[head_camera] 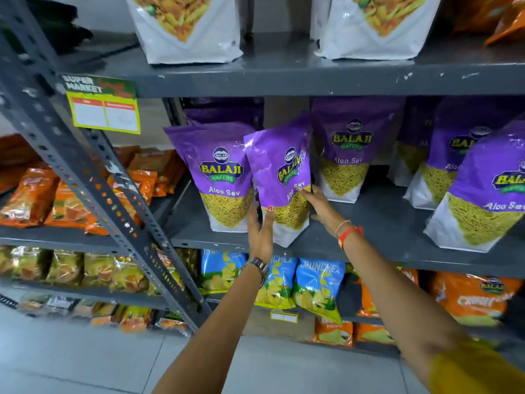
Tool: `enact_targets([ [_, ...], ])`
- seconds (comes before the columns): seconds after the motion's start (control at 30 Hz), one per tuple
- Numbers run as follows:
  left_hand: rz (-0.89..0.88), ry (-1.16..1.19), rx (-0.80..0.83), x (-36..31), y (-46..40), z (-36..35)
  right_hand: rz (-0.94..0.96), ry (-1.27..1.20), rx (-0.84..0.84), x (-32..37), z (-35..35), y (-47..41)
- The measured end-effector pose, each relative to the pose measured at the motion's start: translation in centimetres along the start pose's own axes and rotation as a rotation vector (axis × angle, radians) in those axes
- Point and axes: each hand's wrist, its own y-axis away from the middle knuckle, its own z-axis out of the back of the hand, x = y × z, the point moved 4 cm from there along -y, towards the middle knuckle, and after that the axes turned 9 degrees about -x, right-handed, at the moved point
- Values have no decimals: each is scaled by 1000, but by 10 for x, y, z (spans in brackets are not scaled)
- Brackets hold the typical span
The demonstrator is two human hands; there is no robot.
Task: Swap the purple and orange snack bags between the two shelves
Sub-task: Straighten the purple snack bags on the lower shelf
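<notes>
A purple Aloo Sev snack bag [279, 166] stands tilted at the front of the middle grey shelf [377, 223]. My left hand [260, 231] grips its lower left edge, thumb on the front. My right hand [322, 207] presses flat against its lower right side. Another purple bag [221, 172] stands just left of it, and more purple bags [349, 149] fill the shelf to the right. Orange snack bags [471, 297] lie on the shelf below at the right.
A slanted grey rack post [93, 177] divides this unit from the left one, which holds orange packets [28, 197]. White bags [187, 27] sit on the top shelf. Blue chip bags [318, 285] hang below. A price tag [106, 113] sticks out at the upper left.
</notes>
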Motion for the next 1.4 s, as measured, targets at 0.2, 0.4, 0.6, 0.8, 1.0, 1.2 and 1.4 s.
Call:
enact_targets([
  [0.2,73,-16,15,15,-4,-8,-7,106,16,-6,11,-4],
  [0.4,74,-72,44,10,-18,-20,93,73,-16,-7,31,0],
  [0.6,37,-138,178,21,-39,-59,142,-11,-319,-6,72,15],
  [0.8,89,-90,360,13,-25,-107,100,36,-492,-20,123,17],
  [1.0,140,-115,425,24,-15,-132,64,46,-572,-38,149,16],
  [1.2,142,-135,419,24,-17,-136,63,54,-576,-43,150,17],
  [1.4,106,-127,396,21,-9,-132,79,-75,-482,-37,146,29],
])
